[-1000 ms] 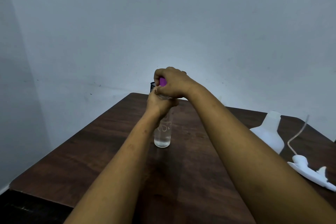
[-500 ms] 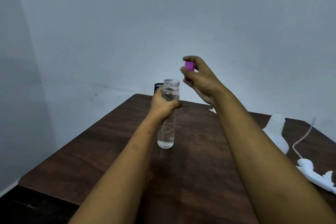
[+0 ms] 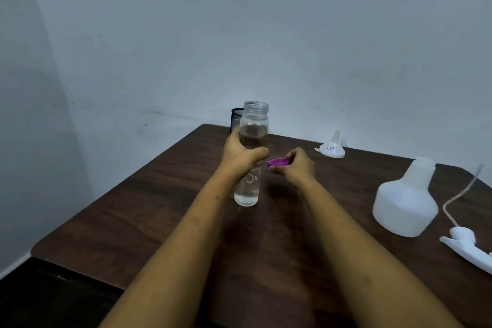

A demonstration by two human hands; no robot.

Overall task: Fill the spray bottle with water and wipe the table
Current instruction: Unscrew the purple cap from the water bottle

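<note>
- Steadying the water bottle point(image 3: 253, 128) near the middle of the worktop point(image 3: 159, 221) with the left hand point(image 3: 241, 154), fingers clamped round its upper body. Base down on the wood, upright, mouth open: probably held so as not to tip while uncapped.
- Pinching the purple cap point(image 3: 278, 162) in the right hand point(image 3: 295, 168), fingers curled on its rim, low and just right of the water bottle. Judged to be heading for the worktop, to free that hand.
- Clear water inside the water bottle; level hard to read.
- Near the right edge: the spray bottle point(image 3: 404, 202), upright, neck open. Just beside it, toward the near right corner, the spray head point(image 3: 466, 243) with its tube, lying on its side, presumably off to leave the neck free for filling.
- At the far edge: a white funnel point(image 3: 332, 149), wide end down, well apart from both bottles. Likely wanted in the spray bottle's neck before pouring.
- At the far corner, behind the water bottle: a black mesh cup point(image 3: 236, 117), seemingly no part of this step.
- Filling not yet begun; no cloth in view.
</note>
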